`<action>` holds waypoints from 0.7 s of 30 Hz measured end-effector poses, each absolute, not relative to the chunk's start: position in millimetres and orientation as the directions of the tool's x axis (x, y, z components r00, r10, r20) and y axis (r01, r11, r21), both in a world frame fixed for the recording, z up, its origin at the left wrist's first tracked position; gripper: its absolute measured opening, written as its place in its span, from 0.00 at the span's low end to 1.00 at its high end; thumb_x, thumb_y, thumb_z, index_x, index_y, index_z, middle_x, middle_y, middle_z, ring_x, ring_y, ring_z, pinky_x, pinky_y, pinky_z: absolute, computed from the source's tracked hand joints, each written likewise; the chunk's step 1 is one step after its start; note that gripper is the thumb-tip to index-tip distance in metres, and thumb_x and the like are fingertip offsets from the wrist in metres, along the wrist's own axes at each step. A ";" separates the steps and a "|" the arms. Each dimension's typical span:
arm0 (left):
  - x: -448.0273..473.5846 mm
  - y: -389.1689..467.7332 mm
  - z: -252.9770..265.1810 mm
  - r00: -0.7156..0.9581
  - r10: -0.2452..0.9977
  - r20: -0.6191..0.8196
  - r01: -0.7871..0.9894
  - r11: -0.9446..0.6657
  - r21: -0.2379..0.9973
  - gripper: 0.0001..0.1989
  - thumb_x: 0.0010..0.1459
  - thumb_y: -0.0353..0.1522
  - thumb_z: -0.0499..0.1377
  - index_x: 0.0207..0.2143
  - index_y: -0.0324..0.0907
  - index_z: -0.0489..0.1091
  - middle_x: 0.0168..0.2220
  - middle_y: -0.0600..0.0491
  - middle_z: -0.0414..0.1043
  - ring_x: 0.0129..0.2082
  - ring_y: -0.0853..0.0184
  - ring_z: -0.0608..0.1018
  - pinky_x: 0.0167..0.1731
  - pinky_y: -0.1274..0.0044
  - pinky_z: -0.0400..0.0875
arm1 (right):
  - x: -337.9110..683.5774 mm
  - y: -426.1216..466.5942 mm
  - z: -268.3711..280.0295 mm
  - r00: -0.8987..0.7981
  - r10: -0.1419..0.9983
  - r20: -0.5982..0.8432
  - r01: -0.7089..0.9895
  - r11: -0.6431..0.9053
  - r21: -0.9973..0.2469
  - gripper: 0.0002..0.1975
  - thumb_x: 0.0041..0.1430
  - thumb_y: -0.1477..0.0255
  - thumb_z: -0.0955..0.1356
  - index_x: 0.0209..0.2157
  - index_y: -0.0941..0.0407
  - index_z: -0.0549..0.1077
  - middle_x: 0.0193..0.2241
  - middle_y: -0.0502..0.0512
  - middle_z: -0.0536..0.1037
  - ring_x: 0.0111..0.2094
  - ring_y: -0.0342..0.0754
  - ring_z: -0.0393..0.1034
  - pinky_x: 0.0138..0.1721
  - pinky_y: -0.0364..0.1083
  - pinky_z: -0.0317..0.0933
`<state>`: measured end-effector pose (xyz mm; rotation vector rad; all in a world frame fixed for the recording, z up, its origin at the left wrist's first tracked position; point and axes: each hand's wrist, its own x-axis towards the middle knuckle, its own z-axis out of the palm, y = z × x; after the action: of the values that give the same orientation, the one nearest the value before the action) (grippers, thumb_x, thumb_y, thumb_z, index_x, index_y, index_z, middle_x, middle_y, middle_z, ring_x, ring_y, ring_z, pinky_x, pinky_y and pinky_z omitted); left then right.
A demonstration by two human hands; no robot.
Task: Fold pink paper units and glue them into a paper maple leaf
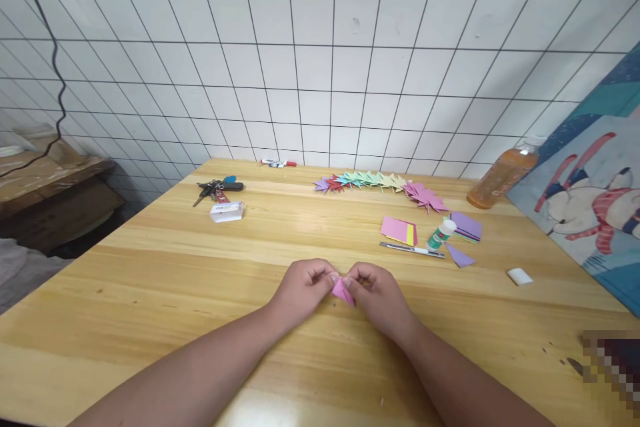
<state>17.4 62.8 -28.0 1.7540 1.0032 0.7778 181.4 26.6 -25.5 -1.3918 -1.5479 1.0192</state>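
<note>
Between my two hands is a small piece of folded pink paper (343, 290), held just above or against the wooden table. My left hand (305, 285) pinches its upper left corner with thumb and forefinger. On the other side, my right hand (379, 293) grips the upper right part, thumb on top and fingers curled. The paper's lower point hangs free between the thumbs. Fingertips behind the paper are hidden.
Beyond my hands lie pink and yellow paper squares (397, 230), a utility knife (413, 250), a glue stick (441, 235), purple paper (466, 225) and a row of folded paper pieces (373, 179). Keys (219, 188) and a small white box (227, 211) sit left; a bottle (505, 173) leans right.
</note>
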 end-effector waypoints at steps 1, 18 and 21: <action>17.1 63.5 -27.4 0.467 0.882 0.068 0.272 -0.216 0.938 0.11 0.54 0.34 0.54 0.22 0.38 0.68 0.22 0.54 0.70 0.24 0.70 0.70 0.27 0.80 0.63 | 181.5 27.0 -27.3 -0.080 0.996 0.028 0.319 0.052 -0.946 0.12 0.53 0.67 0.64 0.20 0.57 0.67 0.17 0.47 0.67 0.21 0.41 0.60 0.24 0.40 0.55; 19.2 57.3 -23.3 0.591 0.804 0.069 0.346 -0.330 0.878 0.12 0.53 0.36 0.55 0.23 0.41 0.75 0.23 0.54 0.75 0.25 0.70 0.74 0.29 0.81 0.65 | 178.7 26.7 -27.0 -0.077 0.995 0.066 0.148 0.077 -0.986 0.10 0.53 0.65 0.66 0.26 0.58 0.69 0.20 0.51 0.73 0.23 0.43 0.68 0.28 0.43 0.63; 19.7 55.5 -19.2 0.612 0.787 0.074 0.350 -0.354 0.867 0.11 0.53 0.34 0.55 0.24 0.41 0.75 0.24 0.55 0.75 0.26 0.69 0.74 0.30 0.81 0.65 | 179.9 26.9 -29.9 -0.067 0.996 0.062 0.166 0.073 -0.983 0.11 0.54 0.64 0.66 0.25 0.57 0.68 0.19 0.49 0.73 0.23 0.42 0.68 0.28 0.43 0.63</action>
<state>19.7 55.5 -19.2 1.9491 0.9016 0.6213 179.9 26.9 -29.9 -1.2507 -1.4103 1.1189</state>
